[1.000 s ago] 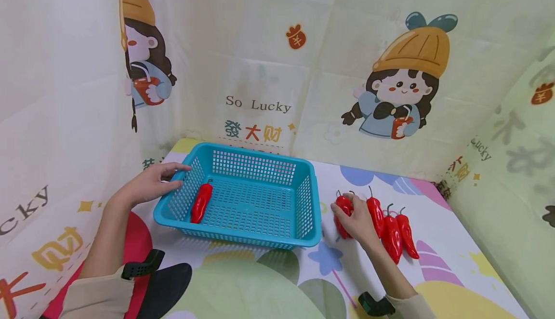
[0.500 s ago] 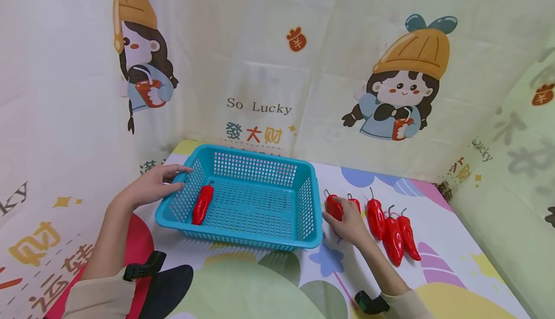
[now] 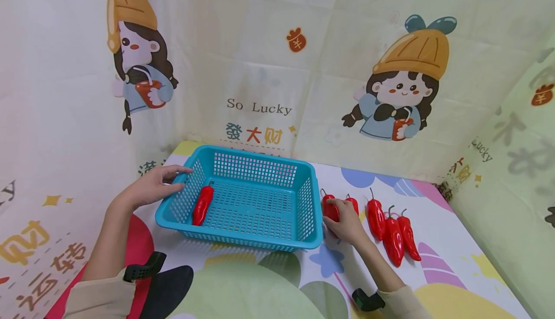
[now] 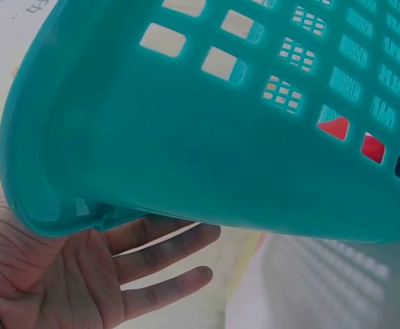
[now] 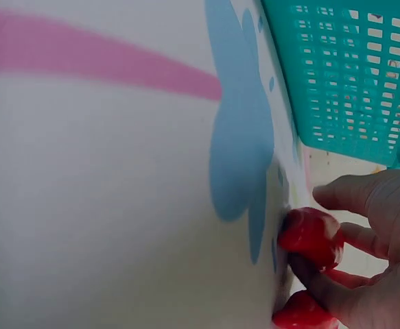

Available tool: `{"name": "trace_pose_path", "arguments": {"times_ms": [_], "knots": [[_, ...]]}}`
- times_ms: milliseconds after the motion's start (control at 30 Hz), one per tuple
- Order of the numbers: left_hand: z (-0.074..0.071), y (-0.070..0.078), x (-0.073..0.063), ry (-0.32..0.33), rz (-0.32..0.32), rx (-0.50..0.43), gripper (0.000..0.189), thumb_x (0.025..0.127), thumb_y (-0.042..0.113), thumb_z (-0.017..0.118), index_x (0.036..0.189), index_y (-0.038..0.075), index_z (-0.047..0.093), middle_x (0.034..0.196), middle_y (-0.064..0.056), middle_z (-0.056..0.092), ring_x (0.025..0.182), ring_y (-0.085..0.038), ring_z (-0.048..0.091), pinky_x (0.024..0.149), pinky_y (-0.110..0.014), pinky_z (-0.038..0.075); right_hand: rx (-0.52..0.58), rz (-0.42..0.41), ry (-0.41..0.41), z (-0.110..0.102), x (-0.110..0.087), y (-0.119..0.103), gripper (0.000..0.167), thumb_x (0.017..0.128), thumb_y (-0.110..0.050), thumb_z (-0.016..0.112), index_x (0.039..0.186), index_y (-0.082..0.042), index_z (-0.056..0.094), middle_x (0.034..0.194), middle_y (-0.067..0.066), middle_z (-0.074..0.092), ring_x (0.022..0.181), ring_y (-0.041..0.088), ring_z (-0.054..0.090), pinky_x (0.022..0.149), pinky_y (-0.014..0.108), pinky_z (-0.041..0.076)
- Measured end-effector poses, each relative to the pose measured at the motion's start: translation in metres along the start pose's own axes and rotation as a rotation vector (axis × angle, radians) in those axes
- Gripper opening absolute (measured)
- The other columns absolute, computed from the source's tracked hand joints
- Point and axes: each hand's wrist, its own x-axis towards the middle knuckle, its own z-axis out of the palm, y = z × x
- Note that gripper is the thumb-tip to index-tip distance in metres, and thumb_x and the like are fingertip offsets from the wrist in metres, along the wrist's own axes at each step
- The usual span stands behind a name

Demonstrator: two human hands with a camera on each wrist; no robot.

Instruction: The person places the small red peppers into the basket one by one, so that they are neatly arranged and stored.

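A red chili pepper (image 3: pixel 331 211) lies on the table just right of the basket. My right hand (image 3: pixel 345 222) holds it, fingers curled around its far side and thumb at its basket side. In the right wrist view, a finger bends against the chili pepper (image 5: pixel 309 236), with the thumb close above. Beside it a second chili pepper (image 3: pixel 352 205) is partly hidden by that hand. My left hand (image 3: pixel 153 182) rests on the left rim of the blue basket (image 3: pixel 277 247), thumb and index finger over it. From the left wrist, the left hand's (image 4: pixel 90 274) other fingers stretch loosely outside.
One red chili pepper (image 3: pixel 203 205) lies inside the basket at its left. Several more chili peppers (image 3: pixel 393 240) lie in a loose row on the right of the patterned table (image 3: pixel 360 280). Printed cloth walls (image 3: pixel 329 83) enclose the back and sides.
My right hand has moved left toward the basket, bringing the chili pepper along and away from its neighbour. The left hand has kept its place on the rim.
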Motion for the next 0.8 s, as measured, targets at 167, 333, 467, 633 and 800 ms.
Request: {"name": "trace_pose_path", "arguments": {"times_ms": [167,333,467,633,800], "knots": [[0.0000,0.0013,-0.0001,-0.001,0.004,-0.008,0.063,0.089,0.012,0.075,0.146,0.000,0.050,0.147,-0.035,0.045,0.128,-0.061,0.047,0.082,-0.053,0.062,0.015,0.018,0.017,0.0009,0.0006,0.0032,0.073,0.078,-0.013,0.086,0.143,-0.008,0.052,0.138,0.022,0.051,0.127,0.045,0.050,0.084,0.052,0.062],[0.0003,0.0020,-0.0014,0.001,0.000,-0.006,0.064,0.089,0.013,0.076,0.146,0.000,0.050,0.148,-0.035,0.043,0.129,-0.062,0.046,0.083,-0.053,0.061,0.034,0.041,0.028,0.0020,0.0005,0.0052,0.074,0.079,-0.013,0.086,0.144,-0.008,0.052,0.138,0.022,0.051,0.127,0.044,0.050,0.085,0.052,0.061],[0.0006,0.0014,-0.0019,0.004,-0.005,-0.006,0.065,0.089,0.014,0.076,0.146,0.000,0.050,0.149,-0.035,0.043,0.130,-0.062,0.045,0.083,-0.054,0.061,0.044,0.052,0.044,0.0029,0.0005,0.0055,0.074,0.080,-0.013,0.085,0.145,-0.008,0.051,0.139,0.021,0.051,0.127,0.044,0.050,0.085,0.052,0.061],[0.0001,0.0003,-0.0012,0.005,-0.005,0.009,0.065,0.089,0.015,0.077,0.147,0.001,0.050,0.148,-0.035,0.043,0.129,-0.061,0.046,0.082,-0.053,0.061,0.044,0.065,0.057,0.0022,0.0005,0.0054,0.075,0.081,-0.013,0.084,0.147,-0.008,0.049,0.142,0.022,0.049,0.129,0.044,0.049,0.087,0.053,0.061],[-0.0015,0.0000,-0.0009,0.004,-0.002,0.019,0.065,0.090,0.017,0.077,0.146,0.001,0.050,0.147,-0.035,0.045,0.128,-0.061,0.047,0.081,-0.053,0.062,0.058,0.088,0.068,-0.0011,0.0007,0.0045,0.077,0.082,-0.014,0.083,0.149,-0.009,0.046,0.144,0.022,0.047,0.130,0.045,0.048,0.088,0.053,0.060]]}}
